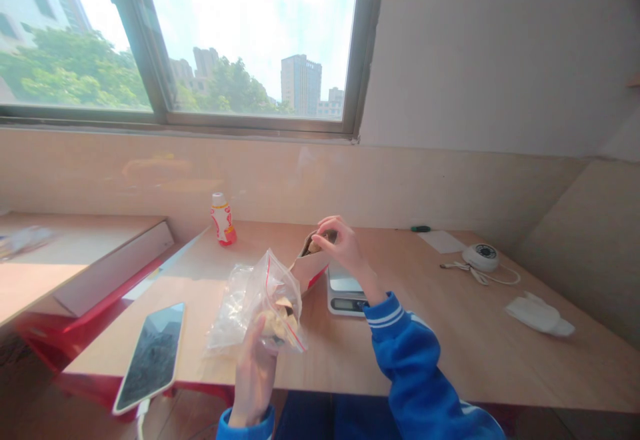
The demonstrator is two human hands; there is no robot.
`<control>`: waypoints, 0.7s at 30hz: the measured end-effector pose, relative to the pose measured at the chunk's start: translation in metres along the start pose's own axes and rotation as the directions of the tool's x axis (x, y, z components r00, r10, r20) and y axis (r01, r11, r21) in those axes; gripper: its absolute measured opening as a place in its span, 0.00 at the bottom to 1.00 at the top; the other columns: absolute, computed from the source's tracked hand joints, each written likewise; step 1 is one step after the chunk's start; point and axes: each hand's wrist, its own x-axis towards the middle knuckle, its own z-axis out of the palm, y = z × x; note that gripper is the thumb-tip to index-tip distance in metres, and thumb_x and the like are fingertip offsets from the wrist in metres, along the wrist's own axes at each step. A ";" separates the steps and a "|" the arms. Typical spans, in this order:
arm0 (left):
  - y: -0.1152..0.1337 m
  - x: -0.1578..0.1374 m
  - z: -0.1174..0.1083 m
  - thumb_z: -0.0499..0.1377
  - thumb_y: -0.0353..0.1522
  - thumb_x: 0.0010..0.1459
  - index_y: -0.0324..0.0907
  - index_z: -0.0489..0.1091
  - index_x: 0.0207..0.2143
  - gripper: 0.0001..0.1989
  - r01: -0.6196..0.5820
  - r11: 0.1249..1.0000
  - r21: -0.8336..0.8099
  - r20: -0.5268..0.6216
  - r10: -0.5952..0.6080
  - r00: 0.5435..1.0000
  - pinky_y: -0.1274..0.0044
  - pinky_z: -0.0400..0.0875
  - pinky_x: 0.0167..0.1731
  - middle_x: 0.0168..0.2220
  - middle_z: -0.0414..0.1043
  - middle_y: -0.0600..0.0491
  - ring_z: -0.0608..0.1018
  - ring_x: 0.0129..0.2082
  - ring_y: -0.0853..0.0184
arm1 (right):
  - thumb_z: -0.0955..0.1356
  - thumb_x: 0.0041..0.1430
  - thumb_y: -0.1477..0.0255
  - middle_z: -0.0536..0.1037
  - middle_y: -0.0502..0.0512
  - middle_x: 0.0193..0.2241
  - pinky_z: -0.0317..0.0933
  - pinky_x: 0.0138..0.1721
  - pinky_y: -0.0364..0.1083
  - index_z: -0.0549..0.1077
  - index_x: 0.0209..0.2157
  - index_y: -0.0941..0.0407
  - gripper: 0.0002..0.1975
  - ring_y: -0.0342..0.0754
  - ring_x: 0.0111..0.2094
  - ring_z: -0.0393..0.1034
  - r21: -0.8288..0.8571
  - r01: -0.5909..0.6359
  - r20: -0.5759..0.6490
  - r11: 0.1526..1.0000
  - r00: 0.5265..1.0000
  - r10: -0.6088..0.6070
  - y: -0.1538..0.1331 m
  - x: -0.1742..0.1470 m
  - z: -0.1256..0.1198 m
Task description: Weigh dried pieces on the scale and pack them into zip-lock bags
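Key relation: mouth of the upright-ish pouch [311, 271] vs. mouth of the zip-lock bag [269, 288]. Pouch is just R of the bag & a bit farther from the person; the bag's R edge overlaps its lower L part in this view. Can't tell if the two touch.

L hand [254, 372] is below/behind the bag, fingers closed on its lower L side, wt. of the pale dried slices [280, 320] sitting low near the fingers. Red zip strips run from the bag's top down its R side, so the opening seems to face R/up, approx. twd the pouch. How wide it gapes: can't tell.

R hand [347, 248] is the nearer one to the pouch: it comes in from the R, over the digital scale [345, 305], w/ thumb & index brought nearly together at the pouch mouth, other fingers curled beyond. Brown dried pieces [313, 247] show just inside. Can't tell if anything's btwn the fingertips, or if they've got the rim.

Pouch long axis leans: base lower L, mouth upper R, i.e. tipped twd the R hand & away from the bag. So bag-to-pouch is a short diagonal, L-near to R-far. Pouch bottom is hidden; can't say if it's on the worktop [415, 360] or on the scale's edge.

Also close: a clear plastic bag [227, 313] lies just L of the zip-lock; phone [151, 357] is farther L, well apart from the L hand.
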 end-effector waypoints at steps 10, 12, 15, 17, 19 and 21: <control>0.000 -0.001 0.000 0.54 0.29 0.57 0.42 0.65 0.55 0.22 0.022 1.000 -0.019 0.012 -0.021 1.000 0.77 0.76 0.40 0.42 0.77 0.50 0.79 0.39 0.66 | 0.69 0.55 0.66 0.71 0.55 0.39 0.62 0.46 0.48 0.70 0.34 0.54 0.07 0.49 0.43 0.67 -0.102 0.037 -0.035 0.994 0.999 -0.040 0.009 0.001 -0.006; 0.000 -0.001 0.001 0.52 0.27 0.59 0.43 0.64 0.56 0.22 0.025 0.999 -0.032 0.006 -0.025 1.000 0.77 0.76 0.40 0.41 0.77 0.50 0.79 0.38 0.67 | 0.67 0.57 0.64 0.72 0.55 0.38 0.62 0.44 0.48 0.71 0.27 0.54 0.09 0.49 0.42 0.68 -0.141 0.044 -0.029 0.989 0.998 -0.049 0.009 -0.002 -0.004; 0.000 -0.001 0.002 0.49 0.25 0.60 0.42 0.63 0.57 0.22 0.061 0.996 -0.058 -0.005 -0.061 0.998 0.78 0.75 0.41 0.39 0.78 0.50 0.80 0.38 0.68 | 0.60 0.64 0.63 0.71 0.56 0.37 0.62 0.44 0.48 0.73 0.23 0.55 0.19 0.48 0.41 0.68 -0.193 0.066 -0.008 0.979 0.998 -0.069 0.009 -0.007 -0.003; 0.000 -0.001 0.003 0.48 0.25 0.61 0.42 0.62 0.57 0.22 0.084 0.994 -0.071 -0.006 -0.085 0.996 0.77 0.75 0.42 0.38 0.78 0.50 0.80 0.38 0.68 | 0.57 0.66 0.64 0.71 0.56 0.37 0.62 0.45 0.48 0.76 0.27 0.54 0.21 0.48 0.42 0.68 -0.212 0.087 0.004 0.973 0.996 -0.088 0.009 -0.011 -0.002; 0.000 0.000 0.003 0.47 0.25 0.61 0.42 0.62 0.58 0.23 0.096 0.992 -0.076 -0.012 -0.097 0.995 0.76 0.74 0.44 0.38 0.79 0.50 0.80 0.38 0.68 | 0.57 0.66 0.64 0.70 0.57 0.40 0.62 0.47 0.48 0.77 0.34 0.54 0.20 0.48 0.45 0.67 -0.228 0.094 0.017 0.969 0.996 -0.092 0.010 -0.013 -0.003; 0.000 0.000 0.002 0.47 0.26 0.61 0.43 0.61 0.58 0.23 0.109 0.990 -0.090 -0.026 -0.112 0.993 0.75 0.73 0.46 0.37 0.79 0.50 0.80 0.38 0.68 | 0.55 0.67 0.64 0.70 0.57 0.44 0.61 0.50 0.49 0.77 0.40 0.52 0.20 0.48 0.48 0.65 -0.248 0.093 0.048 0.964 0.995 -0.083 0.011 -0.015 -0.004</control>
